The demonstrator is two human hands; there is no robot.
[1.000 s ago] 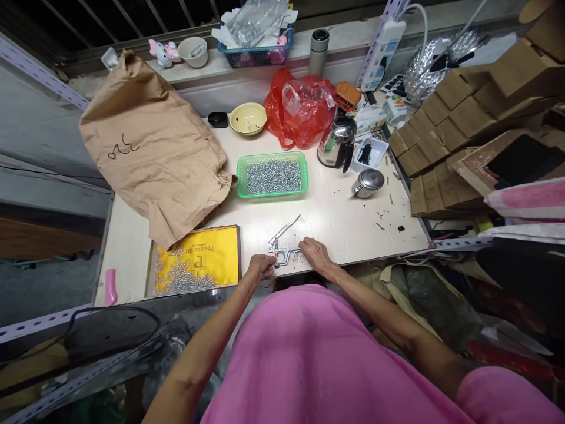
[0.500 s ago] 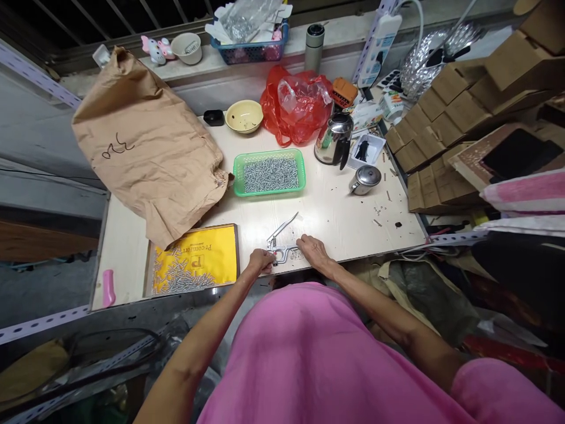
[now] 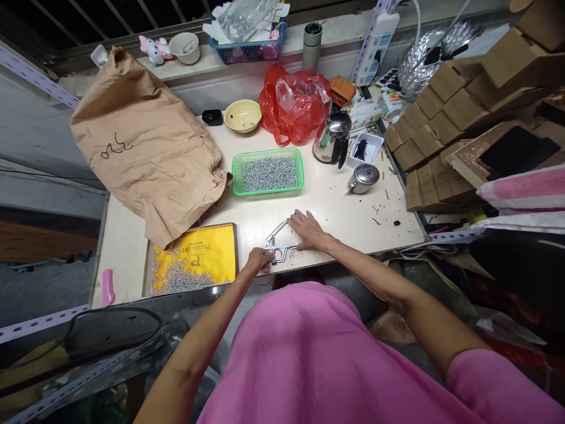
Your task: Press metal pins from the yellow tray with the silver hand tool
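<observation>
A pair of metal hand press pliers (image 3: 279, 253) lies at the table's front edge, its long upper handle (image 3: 277, 231) raised from the lower one. My left hand (image 3: 258, 261) is closed at the head end of the pliers, thumb and fingers pinched there. Whether a small part is also between those fingers is hidden. Over the handle ends is my right hand (image 3: 309, 229), fingers on the upper handle and thumb by the lower one. Left of the pliers, a yellow-lined tray (image 3: 225, 253) holds many small metal pins (image 3: 185, 277).
Behind the pliers stands a green basket (image 3: 237, 171) full of small metal pieces. A large brown paper bag (image 3: 150, 141) leans at the left. Farther back are a red plastic bag (image 3: 291, 112), a kettle (image 3: 331, 141) and a small metal pot (image 3: 364, 176). Cardboard boxes (image 3: 459, 112) are stacked right.
My right hand has moved up and forward from the lower handle's end, and its fingers now reach the raised upper handle. My left hand stays at the head of the pliers.
</observation>
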